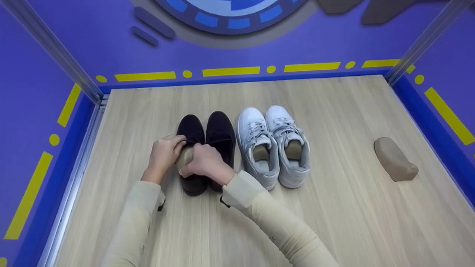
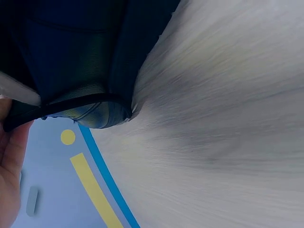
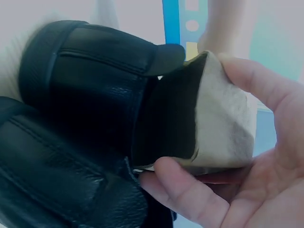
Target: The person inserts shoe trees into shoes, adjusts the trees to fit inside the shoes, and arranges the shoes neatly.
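Observation:
A pair of black shoes stands side by side, toes away from me: the left black shoe and the right black shoe. My right hand grips a tan shoe tree, thumb on one side and fingers on the other. That shoe tree sits partly in the opening of the left shoe, its blunt end uppermost in the right wrist view. My left hand pinches the front edge of the same opening. In the left wrist view its fingers lie at the dark rim.
White sneakers stand to the right of the black pair, with tan shoe trees inside them. A loose tan shoe tree lies farther right on the wooden surface. Blue-purple panels enclose the back and sides.

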The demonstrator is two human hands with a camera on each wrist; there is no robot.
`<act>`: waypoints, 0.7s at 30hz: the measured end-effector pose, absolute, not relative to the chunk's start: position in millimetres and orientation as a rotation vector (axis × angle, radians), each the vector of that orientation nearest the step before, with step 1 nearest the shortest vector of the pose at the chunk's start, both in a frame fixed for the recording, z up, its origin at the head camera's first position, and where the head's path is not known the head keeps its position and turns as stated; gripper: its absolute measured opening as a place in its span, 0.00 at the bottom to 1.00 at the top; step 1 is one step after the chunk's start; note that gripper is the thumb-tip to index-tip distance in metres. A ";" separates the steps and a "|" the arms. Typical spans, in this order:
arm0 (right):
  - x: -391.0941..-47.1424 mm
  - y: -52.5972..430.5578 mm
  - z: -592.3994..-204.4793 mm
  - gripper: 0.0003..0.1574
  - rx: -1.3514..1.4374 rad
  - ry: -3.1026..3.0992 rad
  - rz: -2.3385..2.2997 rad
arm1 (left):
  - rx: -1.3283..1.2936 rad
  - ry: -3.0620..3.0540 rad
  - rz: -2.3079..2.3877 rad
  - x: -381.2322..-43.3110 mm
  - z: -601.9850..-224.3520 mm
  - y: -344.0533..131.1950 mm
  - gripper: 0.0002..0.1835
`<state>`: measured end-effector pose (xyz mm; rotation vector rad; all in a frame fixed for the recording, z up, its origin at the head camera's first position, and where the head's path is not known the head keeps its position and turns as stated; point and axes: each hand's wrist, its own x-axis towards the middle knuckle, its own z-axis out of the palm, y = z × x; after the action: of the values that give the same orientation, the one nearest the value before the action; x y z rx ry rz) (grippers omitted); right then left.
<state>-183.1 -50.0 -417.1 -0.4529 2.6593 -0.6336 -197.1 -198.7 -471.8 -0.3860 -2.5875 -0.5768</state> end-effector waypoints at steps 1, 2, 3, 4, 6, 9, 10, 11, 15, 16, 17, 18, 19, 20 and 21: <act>-182.1 -48.6 -419.0 0.43 -0.453 2.661 -0.647 | -0.383 -2.590 -0.579 -197.3 -471.9 -198.6 0.04; -181.2 -47.0 -421.5 0.47 -0.453 2.668 -0.659 | -0.380 -2.592 -0.582 -197.4 -472.0 -198.6 0.04; -179.9 -45.1 -424.0 0.50 -0.455 2.677 -0.675 | -0.377 -2.593 -0.584 -197.4 -472.1 -198.6 0.04; -178.5 -43.0 -426.7 0.52 -0.462 2.691 -0.696 | -0.374 -2.593 -0.584 -197.4 -472.2 -198.5 0.04; -175.8 -38.9 -433.5 0.52 -0.494 2.734 -0.762 | -0.375 -2.586 -0.584 -197.4 -473.0 -198.5 0.04; -172.1 -34.0 -442.9 0.50 -0.566 2.804 -0.904 | -0.382 -2.569 -0.577 -197.2 -474.0 -198.8 0.04; -171.4 -32.8 -445.6 0.48 -0.600 2.821 -0.958 | -0.384 -2.563 -0.574 -197.4 -474.4 -198.9 0.04; -170.9 -32.1 -448.2 0.47 -0.638 2.830 -1.004 | -0.387 -2.558 -0.574 -197.5 -474.7 -199.0 0.04; -169.8 -31.2 -454.1 0.45 -0.744 2.821 -1.112 | -0.387 -2.560 -0.568 -198.1 -474.6 -199.1 0.04; -169.7 -31.6 -454.8 0.45 -0.759 2.820 -1.113 | -0.386 -2.562 -0.567 -198.0 -474.6 -199.1 0.04; -169.4 -32.2 -455.3 0.44 -0.771 2.824 -1.103 | -0.383 -2.564 -0.565 -198.0 -474.5 -199.0 0.04; -169.1 -32.8 -455.5 0.44 -0.780 2.838 -1.085 | -0.381 -2.567 -0.564 -198.1 -474.7 -199.1 0.04; -168.9 -33.7 -455.6 0.44 -0.788 2.856 -1.063 | -0.378 -2.569 -0.564 -198.0 -474.8 -199.1 0.05; -168.6 -34.7 -455.6 0.44 -0.796 2.876 -1.036 | -0.376 -2.572 -0.565 -198.0 -474.9 -199.0 0.05; -168.3 -35.9 -455.6 0.44 -0.804 2.898 -1.009 | -0.373 -2.574 -0.566 -198.0 -474.9 -198.9 0.05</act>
<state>-168.3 -35.9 -455.6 -0.8037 2.8982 -1.0088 -198.0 -198.9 -474.9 -0.3735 -2.5739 -0.5661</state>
